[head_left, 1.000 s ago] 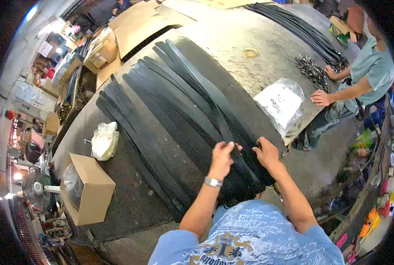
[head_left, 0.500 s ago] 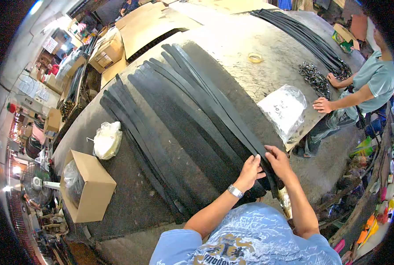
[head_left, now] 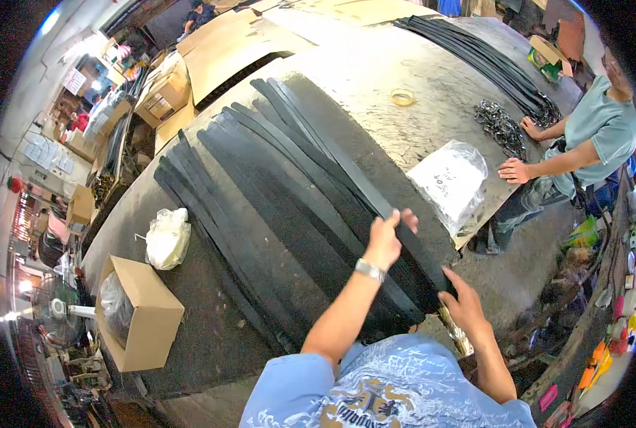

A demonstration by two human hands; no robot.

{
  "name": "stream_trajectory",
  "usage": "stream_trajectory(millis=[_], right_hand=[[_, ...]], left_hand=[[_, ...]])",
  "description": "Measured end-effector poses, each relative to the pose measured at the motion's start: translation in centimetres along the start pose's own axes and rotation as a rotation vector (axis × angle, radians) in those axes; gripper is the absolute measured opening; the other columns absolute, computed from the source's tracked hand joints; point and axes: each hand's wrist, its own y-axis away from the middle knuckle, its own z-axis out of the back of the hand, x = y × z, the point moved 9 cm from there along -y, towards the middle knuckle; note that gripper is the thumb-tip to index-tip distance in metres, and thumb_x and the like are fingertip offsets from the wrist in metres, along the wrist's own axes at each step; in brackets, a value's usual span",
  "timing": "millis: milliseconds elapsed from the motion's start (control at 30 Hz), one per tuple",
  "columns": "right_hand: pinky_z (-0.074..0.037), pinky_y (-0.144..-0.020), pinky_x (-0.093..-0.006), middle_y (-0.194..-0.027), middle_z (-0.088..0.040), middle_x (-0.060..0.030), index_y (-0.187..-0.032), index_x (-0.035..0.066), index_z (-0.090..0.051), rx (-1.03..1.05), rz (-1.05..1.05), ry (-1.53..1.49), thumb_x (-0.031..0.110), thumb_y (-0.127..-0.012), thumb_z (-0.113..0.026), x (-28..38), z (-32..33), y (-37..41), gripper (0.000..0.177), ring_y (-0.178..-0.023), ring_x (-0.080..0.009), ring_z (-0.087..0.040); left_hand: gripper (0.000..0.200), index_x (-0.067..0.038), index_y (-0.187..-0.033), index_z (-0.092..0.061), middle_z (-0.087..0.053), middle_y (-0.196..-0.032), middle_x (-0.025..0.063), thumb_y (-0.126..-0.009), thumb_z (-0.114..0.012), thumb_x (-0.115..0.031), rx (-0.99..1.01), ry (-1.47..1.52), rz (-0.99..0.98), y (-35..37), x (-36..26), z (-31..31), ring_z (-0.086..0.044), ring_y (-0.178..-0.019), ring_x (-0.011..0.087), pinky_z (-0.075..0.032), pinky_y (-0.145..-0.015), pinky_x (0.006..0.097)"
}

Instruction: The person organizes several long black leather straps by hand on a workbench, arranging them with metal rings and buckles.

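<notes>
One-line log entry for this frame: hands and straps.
left hand: gripping black strap | right hand: at strap's near end, table edge | co-worker's hand: by buckle pile

1. Long straps [head_left: 282, 171] lie across the table [head_left: 375, 78] before me, running from the near edge to the far left.
2. My left hand [head_left: 388, 239] is on them, and my right hand [head_left: 462, 305] is at their near ends.
3. Left of the straps I see a bag [head_left: 165, 235], with an open box [head_left: 136, 314] nearer me.
4. To their right lies a packet [head_left: 450, 182]. Behind it are a tape roll [head_left: 402, 96] and a buckle pile [head_left: 502, 125].
</notes>
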Motion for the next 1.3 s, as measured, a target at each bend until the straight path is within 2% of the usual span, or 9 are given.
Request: stream_trajectory(millis=[267, 400, 533, 800, 867, 1067, 1133, 1167, 1300], right_hand=[[-0.049, -0.096, -0.0438, -0.13, -0.06, -0.0205, -0.14, 0.013, -0.051, -0.046, -0.29, 0.251, 0.008, -0.078, -0.072, -15.1, 3.0, 15.0, 0.066, -0.116, -0.0383, -0.06], [-0.049, -0.091, -0.0462, -0.129, -0.062, -0.0162, -0.138, 0.014, -0.052, -0.019, -0.444, 0.388, 0.006, -0.077, -0.073, -19.1, 4.0, 20.5, 0.065, -0.114, -0.0368, -0.061], [-0.049, -0.089, -0.0473, -0.126, -0.064, -0.013, -0.136, 0.014, -0.055, -0.04, -0.544, 0.513, 0.006, -0.076, -0.075, -21.5, 4.9, 23.8, 0.064, -0.108, -0.0352, -0.064], [-0.048, -0.098, -0.0428, -0.127, -0.063, -0.0164, -0.136, 0.012, -0.055, -0.075, -0.563, 0.326, 0.004, -0.076, -0.073, -20.1, 3.2, 19.2, 0.063, -0.116, -0.0371, -0.059], [-0.048, -0.098, -0.0431, -0.125, -0.062, -0.0186, -0.139, 0.013, -0.053, -0.117, -0.413, 0.307, 0.004, -0.077, -0.071, -19.5, 2.4, 16.6, 0.065, -0.115, -0.0373, -0.059], [-0.047, -0.09, -0.045, -0.124, -0.062, -0.02, -0.141, 0.016, -0.052, -0.066, -0.342, 0.389, 0.006, -0.079, -0.069, -15.4, 0.6, 4.9, 0.065, -0.109, -0.0389, -0.061], [-0.047, -0.089, -0.0451, -0.122, -0.063, -0.0203, -0.141, 0.016, -0.052, -0.007, -0.385, 0.377, 0.007, -0.08, -0.069, -15.2, 0.0, 2.5, 0.064, -0.107, -0.0394, -0.061], [-0.047, -0.091, -0.0454, -0.12, -0.064, -0.0196, -0.14, 0.016, -0.052, -0.02, -0.376, 0.4, 0.008, -0.08, -0.071, -15.4, 0.0, 2.3, 0.064, -0.108, -0.0388, -0.061], [-0.046, -0.097, -0.0443, -0.12, -0.065, -0.0188, -0.136, 0.015, -0.057, -0.025, -0.412, 0.328, 0.015, -0.081, -0.072, -16.9, 0.6, 3.4, 0.057, -0.111, -0.0363, -0.061]], left_hand=[[0.014, -0.001, -0.105, -0.055, -0.065, -0.093, 0.0127, -0.101, -0.052, -0.014, -0.16, -0.187, -0.086, -14.6, -9.8, 2.5, -0.067, -0.08, 0.0303, -0.056, -0.069, 0.0476], [0.02, 0.001, -0.107, -0.057, -0.066, -0.097, 0.0143, -0.091, -0.067, -0.006, -0.197, -0.194, -0.255, -19.0, -13.5, 1.9, -0.067, -0.083, 0.0311, -0.057, -0.073, 0.0495], [0.036, -0.002, -0.114, -0.056, -0.066, -0.107, 0.0129, -0.081, -0.072, -0.001, -0.01, -0.181, -0.164, -20.5, -16.2, -0.6, -0.064, -0.097, 0.0307, -0.052, -0.087, 0.0486], [0.05, 0.01, -0.121, -0.048, -0.063, -0.117, 0.0209, -0.08, -0.075, 0.002, -0.371, -0.573, -0.385, -28.4, -22.4, 4.0, -0.063, -0.099, 0.0326, -0.051, -0.089, 0.0426], [0.051, 0.005, -0.123, -0.048, -0.061, -0.119, 0.0215, -0.081, -0.075, -0.003, -0.375, -0.752, -0.409, -31.1, -25.7, 3.9, -0.061, -0.106, 0.0338, -0.052, -0.087, 0.0524], [0.062, 0.016, -0.118, -0.053, -0.061, -0.123, 0.0242, -0.076, -0.083, -0.02, -0.486, -1.14, -0.684, -33.1, -36.6, 1.6, -0.061, -0.112, 0.0314, -0.052, -0.092, 0.0426], [0.065, 0.015, -0.123, -0.052, -0.056, -0.13, 0.0279, -0.079, -0.078, -0.025, -0.813, -1.617, -0.805, -28.5, -38.1, -1.5, -0.053, -0.124, 0.038, -0.047, -0.102, 0.044], [0.061, 0.007, -0.129, -0.053, -0.048, -0.139, 0.0284, -0.082, -0.074, -0.028, -0.797, -1.724, -0.926, -29.2, -38.2, -1.2, -0.042, -0.133, 0.0423, -0.04, -0.108, 0.0479], [0.053, -0.017, -0.132, -0.059, -0.044, -0.145, 0.0195, -0.083, -0.073, -0.032, -0.6, -1.93, -0.835, -25.0, -34.1, -2.8, -0.04, -0.135, 0.0406, -0.038, -0.108, 0.0559]])
